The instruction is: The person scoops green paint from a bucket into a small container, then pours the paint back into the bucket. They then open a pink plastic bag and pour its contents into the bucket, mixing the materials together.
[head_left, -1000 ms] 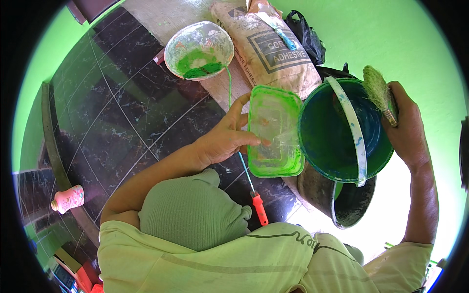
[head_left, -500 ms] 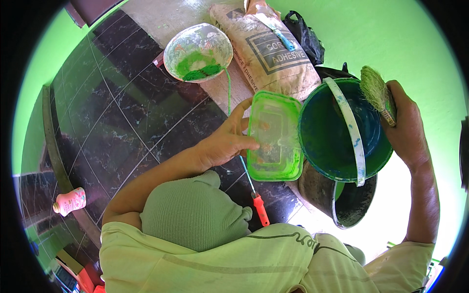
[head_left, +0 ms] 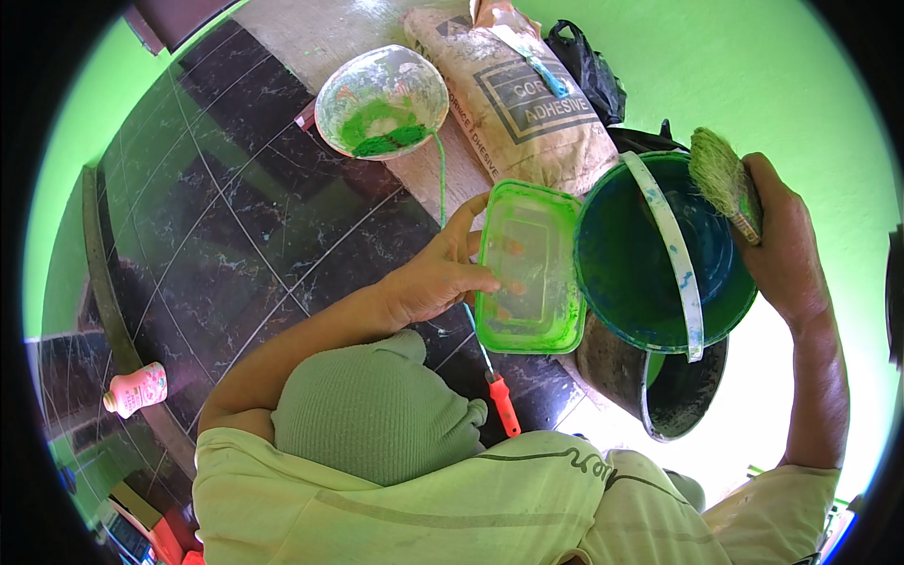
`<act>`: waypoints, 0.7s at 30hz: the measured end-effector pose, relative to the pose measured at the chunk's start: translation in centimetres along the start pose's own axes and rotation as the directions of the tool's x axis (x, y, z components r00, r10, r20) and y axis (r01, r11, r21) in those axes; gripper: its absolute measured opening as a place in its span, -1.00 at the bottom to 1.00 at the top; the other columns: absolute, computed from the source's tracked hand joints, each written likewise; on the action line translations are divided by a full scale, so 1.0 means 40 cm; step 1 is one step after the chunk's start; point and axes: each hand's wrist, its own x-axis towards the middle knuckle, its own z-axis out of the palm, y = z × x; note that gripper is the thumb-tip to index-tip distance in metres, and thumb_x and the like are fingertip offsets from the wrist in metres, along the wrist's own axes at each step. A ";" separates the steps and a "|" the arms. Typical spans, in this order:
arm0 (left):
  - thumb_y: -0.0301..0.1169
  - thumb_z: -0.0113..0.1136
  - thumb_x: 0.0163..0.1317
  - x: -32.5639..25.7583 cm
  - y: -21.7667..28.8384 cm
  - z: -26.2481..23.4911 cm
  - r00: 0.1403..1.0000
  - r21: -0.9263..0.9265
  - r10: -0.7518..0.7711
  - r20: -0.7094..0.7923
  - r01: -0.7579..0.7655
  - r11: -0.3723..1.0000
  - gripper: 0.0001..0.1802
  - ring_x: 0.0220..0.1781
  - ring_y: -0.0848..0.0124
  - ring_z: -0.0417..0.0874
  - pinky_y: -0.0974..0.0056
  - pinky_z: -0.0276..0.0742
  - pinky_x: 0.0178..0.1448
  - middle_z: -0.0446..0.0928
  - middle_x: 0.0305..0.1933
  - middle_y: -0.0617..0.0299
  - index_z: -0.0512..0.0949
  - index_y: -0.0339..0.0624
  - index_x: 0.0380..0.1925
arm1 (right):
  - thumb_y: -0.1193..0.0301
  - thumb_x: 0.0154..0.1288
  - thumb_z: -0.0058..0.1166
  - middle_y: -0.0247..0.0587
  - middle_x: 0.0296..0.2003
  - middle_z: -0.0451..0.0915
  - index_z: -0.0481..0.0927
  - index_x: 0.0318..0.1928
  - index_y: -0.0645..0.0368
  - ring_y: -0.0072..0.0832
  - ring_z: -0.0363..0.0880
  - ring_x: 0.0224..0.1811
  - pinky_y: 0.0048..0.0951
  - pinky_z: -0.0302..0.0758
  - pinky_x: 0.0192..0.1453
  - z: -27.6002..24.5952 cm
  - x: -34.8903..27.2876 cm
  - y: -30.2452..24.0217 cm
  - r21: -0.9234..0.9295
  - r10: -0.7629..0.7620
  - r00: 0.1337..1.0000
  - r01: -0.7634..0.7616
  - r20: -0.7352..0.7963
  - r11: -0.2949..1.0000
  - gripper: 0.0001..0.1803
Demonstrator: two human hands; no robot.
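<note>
Pinching paint-smeared plastic tub (head_left: 530, 268): left hand (head_left: 431, 278). Right hand (head_left: 789, 250) is clasping fibre brush (head_left: 720, 174) at paint bucket (head_left: 603, 268) rim. Slackening left grip could be risking a dropped tub.

1) Tan paper sack (head_left: 513, 104): is bearing lg. dk. block lettering in rect. frame; add'l line is running along side. 2) Pink bottle (head_left: 137, 389): is showing sm. print, illegible. 3) Brush (head_left: 727, 184): handle is carrying tiny marks, unclear.

Container (head_left: 535, 273) green-rimmed; bucket handle (head_left: 672, 243) white, blue-flecked.
</note>
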 end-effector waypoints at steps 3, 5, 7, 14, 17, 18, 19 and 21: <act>-0.69 0.20 0.12 -0.002 0.007 0.007 1.000 0.004 -0.015 0.000 0.015 1.000 0.15 0.26 0.00 0.65 -0.15 0.76 0.15 0.35 0.39 -0.08 -0.24 0.08 0.61 | 0.71 0.23 0.22 0.10 -0.19 0.68 0.47 0.07 0.28 -0.03 0.72 -0.09 -0.13 0.58 -0.01 -0.003 0.003 0.003 -0.016 -0.004 1.000 0.004 0.010 1.000 -0.60; -0.68 0.20 0.11 -0.003 0.004 0.003 1.000 0.007 -0.017 0.005 0.017 1.000 0.15 0.27 0.00 0.64 -0.16 0.76 0.15 0.34 0.40 -0.07 -0.23 0.09 0.61 | 0.71 0.23 0.21 0.10 -0.19 0.68 0.47 0.06 0.28 -0.02 0.72 -0.09 -0.13 0.58 -0.02 0.000 0.003 0.005 -0.025 -0.005 1.000 0.005 0.014 1.000 -0.60; -0.70 0.17 0.09 -0.001 0.004 0.003 1.000 0.000 -0.015 0.007 0.015 1.000 0.17 0.25 0.00 0.66 -0.13 0.75 0.16 0.37 0.40 -0.10 -0.25 0.08 0.62 | 0.71 0.23 0.22 0.10 -0.19 0.68 0.47 0.07 0.28 -0.03 0.72 -0.09 -0.13 0.59 -0.02 -0.003 0.002 0.007 -0.029 -0.012 1.000 0.012 0.014 1.000 -0.60; -0.71 0.12 0.06 -0.006 0.009 0.008 1.000 0.003 -0.003 0.004 0.003 1.000 0.16 0.23 0.00 0.67 -0.14 0.74 0.16 0.39 0.38 -0.07 -0.22 0.09 0.62 | 0.70 0.23 0.24 0.08 -0.18 0.69 0.47 0.07 0.26 -0.07 0.73 -0.10 -0.14 0.61 -0.03 0.000 0.001 0.003 -0.039 -0.002 1.000 0.003 0.019 0.999 -0.59; -0.68 0.13 0.06 -0.007 0.008 0.007 1.000 0.011 0.000 0.012 0.000 1.000 0.14 0.24 0.00 0.66 -0.17 0.76 0.14 0.35 0.38 -0.03 -0.20 0.10 0.62 | 0.71 0.23 0.24 0.08 -0.19 0.68 0.47 0.08 0.26 -0.08 0.73 -0.10 -0.14 0.61 -0.03 -0.001 0.000 0.005 -0.045 -0.016 1.000 0.017 0.020 0.999 -0.58; -0.68 0.13 0.06 -0.007 0.007 0.007 1.000 0.009 0.001 0.011 -0.001 1.000 0.15 0.24 0.00 0.66 -0.17 0.76 0.14 0.35 0.38 -0.03 -0.20 0.10 0.62 | 0.71 0.23 0.24 0.08 -0.19 0.68 0.47 0.07 0.26 -0.08 0.73 -0.10 -0.14 0.61 -0.04 -0.001 0.000 0.004 -0.047 -0.014 1.000 0.015 0.018 0.999 -0.58; -0.67 0.13 0.06 -0.007 0.006 0.006 1.000 0.007 0.004 0.013 -0.004 1.000 0.15 0.24 0.01 0.66 -0.17 0.76 0.14 0.35 0.38 -0.03 -0.20 0.10 0.62 | 0.71 0.23 0.24 0.08 -0.19 0.68 0.47 0.07 0.26 -0.08 0.73 -0.10 -0.14 0.60 -0.04 0.000 0.000 0.001 -0.050 -0.013 1.000 0.014 0.016 0.999 -0.59; -0.67 0.14 0.06 -0.007 0.004 0.004 1.000 0.004 0.011 0.017 -0.011 1.000 0.15 0.24 0.02 0.67 -0.17 0.77 0.13 0.36 0.38 -0.02 -0.20 0.09 0.62 | 0.71 0.23 0.24 0.08 -0.20 0.68 0.46 0.06 0.26 -0.08 0.73 -0.11 -0.15 0.60 -0.04 -0.002 0.000 -0.001 -0.052 -0.015 1.000 0.015 0.014 0.999 -0.59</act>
